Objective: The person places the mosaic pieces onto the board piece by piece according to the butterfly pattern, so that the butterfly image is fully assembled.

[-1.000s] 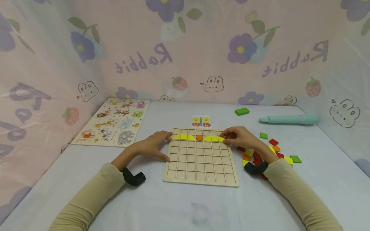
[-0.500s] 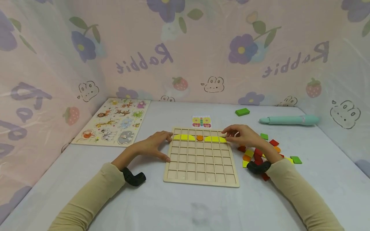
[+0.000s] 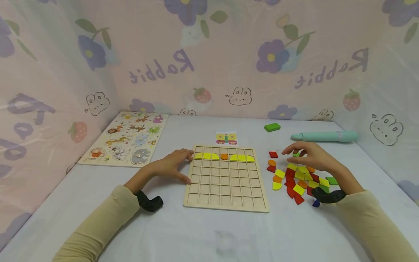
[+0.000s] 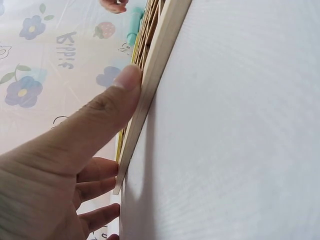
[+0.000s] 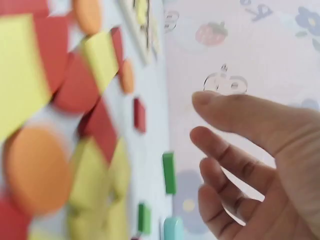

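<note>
Grid board (image 3: 226, 190) at the centre of our dial, flat on the table (image 3: 163, 233), twelve o'clock on its far side, and what a tidy row it shows there: second from the top, yellow shapes (image 3: 206, 156) flanking an orange disc (image 3: 224, 157)! At nine o'clock the left hand (image 3: 167, 168) is spread rather than gripping, thumb resting on the board's edge, fingers up by the ten o'clock corner; a light brace there looks plenty, since pressing sideways could slide the lot. Between two and three o'clock, the right hand (image 3: 312, 156) hovers over the loose pieces (image 3: 299, 174), fingers loosely bent, thumb apart, nothing between them. This looks like choosing time, so a glance to twelve o'clock, where the small pattern card (image 3: 226, 138) lies just beyond the board, should settle shape and colour first. Those pieces crowd and overlap at three o'clock; best pinch one by opposite edges, lift it clear, turn it to match its cell, then lower it flat. The lone red tile (image 3: 273, 154) at two o'clock seems the easiest grab.
</note>
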A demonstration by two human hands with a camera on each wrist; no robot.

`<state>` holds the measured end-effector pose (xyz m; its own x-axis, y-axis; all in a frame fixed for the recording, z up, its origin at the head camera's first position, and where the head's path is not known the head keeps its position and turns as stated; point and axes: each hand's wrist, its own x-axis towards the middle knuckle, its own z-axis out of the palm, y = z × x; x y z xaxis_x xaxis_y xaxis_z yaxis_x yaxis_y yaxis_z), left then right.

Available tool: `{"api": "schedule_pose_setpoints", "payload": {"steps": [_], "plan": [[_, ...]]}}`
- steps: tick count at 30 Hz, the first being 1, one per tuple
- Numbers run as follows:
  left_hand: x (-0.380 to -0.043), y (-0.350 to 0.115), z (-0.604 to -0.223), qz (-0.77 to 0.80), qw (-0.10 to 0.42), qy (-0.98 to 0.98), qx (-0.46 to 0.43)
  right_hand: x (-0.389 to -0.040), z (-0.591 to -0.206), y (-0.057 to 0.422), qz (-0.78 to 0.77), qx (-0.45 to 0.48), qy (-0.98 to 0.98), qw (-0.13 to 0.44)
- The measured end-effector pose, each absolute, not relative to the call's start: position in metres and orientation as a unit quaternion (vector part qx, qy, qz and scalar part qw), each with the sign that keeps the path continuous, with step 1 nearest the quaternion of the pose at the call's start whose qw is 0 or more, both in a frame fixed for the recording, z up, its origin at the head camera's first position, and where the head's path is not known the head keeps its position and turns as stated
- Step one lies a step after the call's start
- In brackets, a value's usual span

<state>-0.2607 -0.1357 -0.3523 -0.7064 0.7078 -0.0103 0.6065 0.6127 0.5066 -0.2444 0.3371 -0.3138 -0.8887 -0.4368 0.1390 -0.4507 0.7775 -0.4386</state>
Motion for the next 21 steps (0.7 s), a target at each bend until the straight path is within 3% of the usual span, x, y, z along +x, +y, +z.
{"api": "schedule_pose_setpoints", "payload": {"steps": [11,21], "plan": [[-0.261,-0.136,-0.355,0.243,0.105,0.891,0.368,-0.242,-0.341,0.366,0.273,0.23,-0.932,-0.065],[-0.26,-0.136,-0.352,0.239,0.1,0.891,0.373,-0.245,-0.346,0.365,0.259,0.24,-0.934,-0.049]]}}
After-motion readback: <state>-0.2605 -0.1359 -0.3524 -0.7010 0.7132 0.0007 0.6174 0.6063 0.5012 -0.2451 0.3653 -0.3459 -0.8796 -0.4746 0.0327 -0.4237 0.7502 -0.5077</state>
